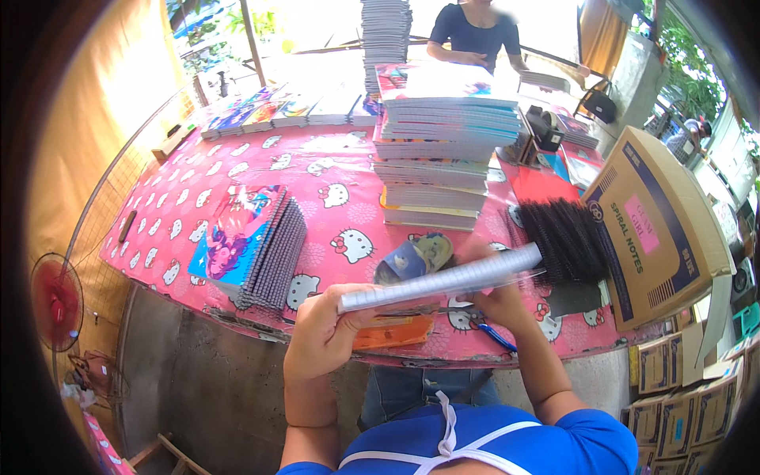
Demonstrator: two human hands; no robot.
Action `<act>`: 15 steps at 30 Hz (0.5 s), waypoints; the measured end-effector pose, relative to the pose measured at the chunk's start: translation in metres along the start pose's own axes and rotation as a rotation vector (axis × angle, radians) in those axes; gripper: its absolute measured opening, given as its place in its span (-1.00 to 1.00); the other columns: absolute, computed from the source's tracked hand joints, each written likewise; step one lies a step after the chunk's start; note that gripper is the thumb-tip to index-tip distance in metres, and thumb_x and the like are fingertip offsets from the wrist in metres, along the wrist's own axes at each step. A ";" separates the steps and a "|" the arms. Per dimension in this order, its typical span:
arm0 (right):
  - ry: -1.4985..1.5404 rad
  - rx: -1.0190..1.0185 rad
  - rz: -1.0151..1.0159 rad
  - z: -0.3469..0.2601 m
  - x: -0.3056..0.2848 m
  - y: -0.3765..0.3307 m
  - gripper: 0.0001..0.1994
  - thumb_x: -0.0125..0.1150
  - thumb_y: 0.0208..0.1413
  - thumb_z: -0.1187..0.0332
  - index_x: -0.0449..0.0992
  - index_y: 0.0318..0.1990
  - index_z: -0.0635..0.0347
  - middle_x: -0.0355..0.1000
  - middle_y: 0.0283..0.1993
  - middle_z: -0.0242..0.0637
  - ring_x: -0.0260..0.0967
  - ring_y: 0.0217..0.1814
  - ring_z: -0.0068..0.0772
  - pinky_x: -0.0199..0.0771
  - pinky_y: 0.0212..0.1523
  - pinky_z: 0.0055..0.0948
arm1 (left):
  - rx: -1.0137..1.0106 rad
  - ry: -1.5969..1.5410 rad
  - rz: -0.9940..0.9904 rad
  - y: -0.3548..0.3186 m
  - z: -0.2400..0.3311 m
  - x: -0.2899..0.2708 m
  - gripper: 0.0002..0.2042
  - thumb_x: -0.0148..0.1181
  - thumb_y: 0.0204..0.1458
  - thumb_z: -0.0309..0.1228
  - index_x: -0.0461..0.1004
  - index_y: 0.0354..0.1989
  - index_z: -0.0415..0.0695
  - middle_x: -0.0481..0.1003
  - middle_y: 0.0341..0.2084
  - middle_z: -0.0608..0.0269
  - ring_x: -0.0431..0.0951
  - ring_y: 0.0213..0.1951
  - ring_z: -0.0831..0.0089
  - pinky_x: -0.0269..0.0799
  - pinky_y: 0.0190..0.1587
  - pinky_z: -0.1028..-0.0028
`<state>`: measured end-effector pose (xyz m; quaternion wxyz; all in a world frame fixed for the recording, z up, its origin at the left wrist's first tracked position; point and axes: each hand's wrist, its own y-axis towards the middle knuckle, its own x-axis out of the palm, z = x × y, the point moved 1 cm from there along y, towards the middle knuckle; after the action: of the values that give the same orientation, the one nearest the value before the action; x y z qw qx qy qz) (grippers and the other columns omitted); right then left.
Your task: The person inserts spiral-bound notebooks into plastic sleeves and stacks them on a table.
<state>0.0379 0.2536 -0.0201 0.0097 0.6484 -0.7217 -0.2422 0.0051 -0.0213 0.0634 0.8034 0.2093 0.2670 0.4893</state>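
Observation:
My left hand (326,331) is closed around the left end of a notebook (439,279), which I hold edge-on above the table's near edge. My right hand (500,299) is at the notebook's right part, partly behind it; its fingers are blurred and partly hidden. Just beyond the notebook lies a rounded blue and tan object (415,258). Below it on the table is an orange flat piece (393,332). A blue-handled tool (497,338) lies by my right forearm. To the right sits a pile of black spiral binding coils (564,241).
A tall stack of notebooks (434,158) stands ahead, a spiral-bound stack (247,245) at left. An open cardboard box (653,229) tilts at right. More notebooks line the far edge of the pink patterned table (328,229). Another person (479,36) stands across it.

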 end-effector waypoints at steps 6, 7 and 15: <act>-0.140 -0.111 0.003 0.005 0.010 -0.007 -0.78 0.18 -0.11 0.69 0.52 -0.26 0.30 0.51 -0.33 -0.21 0.49 -0.27 -0.41 0.48 -0.24 -0.44 | 0.048 0.082 0.107 -0.003 -0.005 0.007 -0.80 0.15 0.04 -0.60 0.43 -0.13 -0.27 0.55 -0.21 -0.02 0.55 -0.06 0.24 0.40 0.03 0.33; -0.117 -0.066 -0.003 0.012 0.015 -0.006 -0.77 0.16 -0.10 0.70 0.52 -0.24 0.30 0.50 -0.34 -0.23 0.48 -0.26 -0.42 0.47 -0.24 -0.45 | 0.009 0.150 0.139 -0.003 -0.007 0.007 -0.78 0.16 0.04 -0.60 0.42 -0.11 -0.27 0.54 -0.17 -0.02 0.53 -0.03 0.26 0.38 0.05 0.34; -0.040 -0.032 -0.102 0.021 0.023 -0.010 -0.73 0.27 -0.03 0.58 0.50 -0.11 0.23 0.49 -0.29 -0.27 0.44 -0.21 -0.43 0.44 -0.19 -0.43 | -0.152 -0.052 0.294 -0.038 -0.034 0.005 -0.46 0.26 -0.05 -0.62 0.24 0.15 -0.20 0.33 0.04 0.11 0.34 0.10 0.33 0.11 0.23 0.39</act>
<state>0.0363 0.2390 -0.0492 -0.0069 0.6793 -0.6837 -0.2667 0.0106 -0.0311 0.0132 0.7433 0.1973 0.1749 0.6148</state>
